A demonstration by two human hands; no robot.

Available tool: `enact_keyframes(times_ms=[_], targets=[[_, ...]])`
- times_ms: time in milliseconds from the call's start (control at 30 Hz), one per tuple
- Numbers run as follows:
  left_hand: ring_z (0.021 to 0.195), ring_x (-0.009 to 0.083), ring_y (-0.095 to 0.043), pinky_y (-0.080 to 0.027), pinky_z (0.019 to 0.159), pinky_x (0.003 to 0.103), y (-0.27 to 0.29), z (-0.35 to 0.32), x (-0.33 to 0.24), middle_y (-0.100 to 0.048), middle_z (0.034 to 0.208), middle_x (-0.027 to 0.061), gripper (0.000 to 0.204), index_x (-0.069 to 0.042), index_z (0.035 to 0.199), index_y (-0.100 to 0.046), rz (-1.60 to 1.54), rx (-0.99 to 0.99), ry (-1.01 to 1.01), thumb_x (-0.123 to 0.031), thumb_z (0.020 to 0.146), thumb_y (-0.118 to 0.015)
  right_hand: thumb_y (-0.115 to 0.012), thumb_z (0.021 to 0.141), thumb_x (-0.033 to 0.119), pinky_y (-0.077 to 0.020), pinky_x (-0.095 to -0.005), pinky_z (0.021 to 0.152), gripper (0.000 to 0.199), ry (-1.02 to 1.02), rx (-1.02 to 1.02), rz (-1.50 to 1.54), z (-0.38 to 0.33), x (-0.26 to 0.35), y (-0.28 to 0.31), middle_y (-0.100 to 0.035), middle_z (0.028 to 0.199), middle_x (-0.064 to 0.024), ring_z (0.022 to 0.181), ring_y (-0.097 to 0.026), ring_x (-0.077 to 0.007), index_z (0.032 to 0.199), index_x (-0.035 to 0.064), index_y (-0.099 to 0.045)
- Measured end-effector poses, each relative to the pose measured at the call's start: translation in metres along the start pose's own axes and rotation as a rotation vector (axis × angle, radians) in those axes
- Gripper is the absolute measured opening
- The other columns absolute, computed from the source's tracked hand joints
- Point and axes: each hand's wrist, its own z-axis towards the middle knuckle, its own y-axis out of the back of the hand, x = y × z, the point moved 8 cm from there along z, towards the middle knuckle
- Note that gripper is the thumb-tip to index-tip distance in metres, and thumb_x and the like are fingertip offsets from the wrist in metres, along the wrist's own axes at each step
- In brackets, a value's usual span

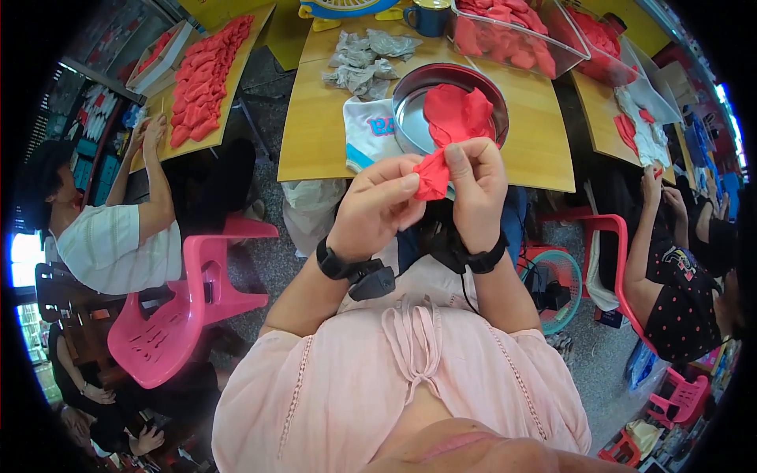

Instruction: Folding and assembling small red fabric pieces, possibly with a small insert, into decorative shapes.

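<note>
Over the table's near edge, both my hands pinch a small, crumpled piece of red cloth (pixel 431 175). My left hand (pixel 374 206) has thumb and fingers closed on its left side. On the piece's upper right, the thumb and bent fingers of my right hand (pixel 479 193) press together. Just beyond my hands stands a round metal bowl (pixel 408 118) with more soft red pieces (pixel 465 110) inside. A white cloth (pixel 364 130) with pink and blue print lies left of the bowl, partly under it. Whether the red material is woven is too small to tell.
The wooden table (pixel 311 134) also bears crumpled greyish wads (pixel 359 63), a dark mug (pixel 430 17) and a clear bin (pixel 544 49) of red pieces. People work at tables on both sides. Pink chairs (pixel 197 299) stand nearby; a green basket (pixel 574 296) is on the floor.
</note>
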Motion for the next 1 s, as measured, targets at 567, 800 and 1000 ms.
enact_keyframes(times_ms=[567, 800, 1000], targets=[[0.053, 0.0123, -0.062, -0.042, 0.042, 0.019, 0.012, 0.005, 0.014, -0.065, 0.073, 0.0055, 0.021, -0.001, 0.112, -0.062, 0.153, -0.142, 0.141, -0.014, 0.095, -0.06, -0.067, 0.087, 0.009, -0.0478, -0.0255, 0.069, 0.016, 0.274, 0.15, -0.365, 0.0, 0.024, -0.008, -0.064, 0.09, -0.0074, 0.079, -0.06, -0.0155, 0.102, 0.0018, -0.066], [0.062, 0.0084, -0.06, -0.046, 0.055, 0.022, 0.009, -0.009, -0.01, -0.066, 0.076, 0.0011, 0.015, 0.001, 0.098, -0.068, 1.083, -0.169, -0.314, -0.009, 0.087, -0.069, -0.069, 0.086, 0.01, -0.048, -0.0259, 0.068, 0.012, 0.202, 0.037, -0.466, 0.005, 0.019, 0.007, -0.065, 0.078, -0.0074, 0.076, -0.063, -0.0155, 0.092, -0.0005, -0.068], [0.068, 0.0069, -0.057, -0.045, 0.06, 0.023, 0.047, -0.01, -0.021, -0.065, 0.078, 0.0019, 0.013, 0.002, 0.092, -0.066, 0.727, -0.334, -0.354, -0.007, 0.085, -0.071, -0.066, 0.081, 0.013, -0.0508, -0.0377, 0.067, 0.014, 0.246, 0.416, -1.014, 0.074, 0.027, 0.028, -0.067, 0.08, -0.0159, 0.074, -0.065, -0.0301, 0.088, 0.0005, -0.067]])
